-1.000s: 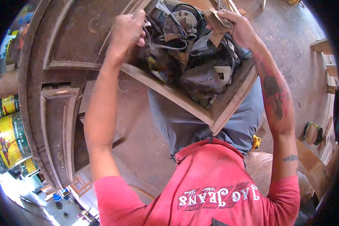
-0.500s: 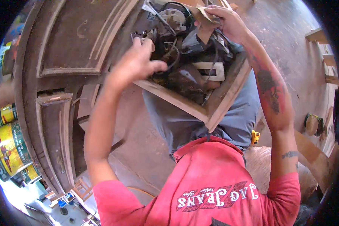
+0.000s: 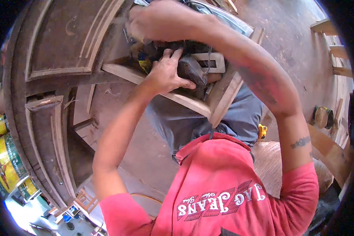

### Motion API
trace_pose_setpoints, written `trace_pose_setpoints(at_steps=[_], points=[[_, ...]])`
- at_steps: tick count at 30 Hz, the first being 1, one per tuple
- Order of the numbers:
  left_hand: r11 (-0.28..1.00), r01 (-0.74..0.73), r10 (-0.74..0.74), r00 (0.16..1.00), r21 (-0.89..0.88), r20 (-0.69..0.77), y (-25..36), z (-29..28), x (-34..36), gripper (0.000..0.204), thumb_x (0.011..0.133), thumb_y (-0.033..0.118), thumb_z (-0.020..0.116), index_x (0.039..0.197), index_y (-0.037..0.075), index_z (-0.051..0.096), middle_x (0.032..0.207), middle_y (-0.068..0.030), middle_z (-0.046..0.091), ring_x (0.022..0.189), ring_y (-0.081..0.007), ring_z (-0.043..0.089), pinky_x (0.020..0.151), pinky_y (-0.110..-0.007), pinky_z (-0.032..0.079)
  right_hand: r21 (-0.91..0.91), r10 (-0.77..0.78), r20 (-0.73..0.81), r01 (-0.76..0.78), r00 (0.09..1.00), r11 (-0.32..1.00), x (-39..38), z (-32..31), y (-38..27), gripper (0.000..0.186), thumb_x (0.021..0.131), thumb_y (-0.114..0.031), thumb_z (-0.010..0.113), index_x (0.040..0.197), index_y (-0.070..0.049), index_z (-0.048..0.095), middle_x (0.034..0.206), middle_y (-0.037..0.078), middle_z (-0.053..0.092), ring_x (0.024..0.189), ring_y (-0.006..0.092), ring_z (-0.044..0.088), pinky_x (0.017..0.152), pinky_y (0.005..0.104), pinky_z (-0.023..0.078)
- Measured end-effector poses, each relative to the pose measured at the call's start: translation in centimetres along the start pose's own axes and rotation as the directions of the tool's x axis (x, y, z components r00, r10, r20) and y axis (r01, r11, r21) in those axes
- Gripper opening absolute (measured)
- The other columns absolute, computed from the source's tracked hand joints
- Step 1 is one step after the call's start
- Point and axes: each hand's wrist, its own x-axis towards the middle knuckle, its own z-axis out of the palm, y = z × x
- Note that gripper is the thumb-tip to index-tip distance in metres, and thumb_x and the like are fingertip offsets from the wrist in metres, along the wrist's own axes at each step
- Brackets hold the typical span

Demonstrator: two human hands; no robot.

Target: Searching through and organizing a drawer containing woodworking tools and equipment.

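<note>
Wooden box point(image 3: 225, 98), panelled wood point(image 3: 63, 43), brown floor point(image 3: 283, 51)

The person's right hand point(image 3: 147, 21) is blurred, its grip unclear; its forearm point(image 3: 244, 53) hides the wooden box's point(image 3: 190, 105) far contents. The left hand point(image 3: 168, 75) partly covers dark clutter point(image 3: 192, 70). Leftward, the picture's edge crops a yellow can point(image 3: 3, 165).

Woodworking workshop: panelled woodwork point(image 3: 63, 45), metal cans point(image 3: 4, 159), timber pieces point(image 3: 322, 26).

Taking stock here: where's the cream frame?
Head view: the cream frame lies inside the wooden box, right of the left hand, beside the dark casing.
</note>
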Motion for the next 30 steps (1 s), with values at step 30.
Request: trace_pose_setpoints(at_steps=[30], points=[[0.996,-0.067,0.092,0.690,0.064,-0.718,-6.0,-5.2,0.5,0.083,0.082,0.042,0.078,0.145,0.003,0.041,0.144,-0.0219,0.045,0.134,-0.0364,0.044,0.109,-0.042,0.038,-0.146,-0.170,0.589,0.311,0.790,0.939,-10.2,12.3,-4.9,0.052,0.077,-0.033,0.069,0.124,-0.012,0.062,0.135,0.009,0.055,0.135,0.0233,0.041,0.114,0.0440,0.025]])
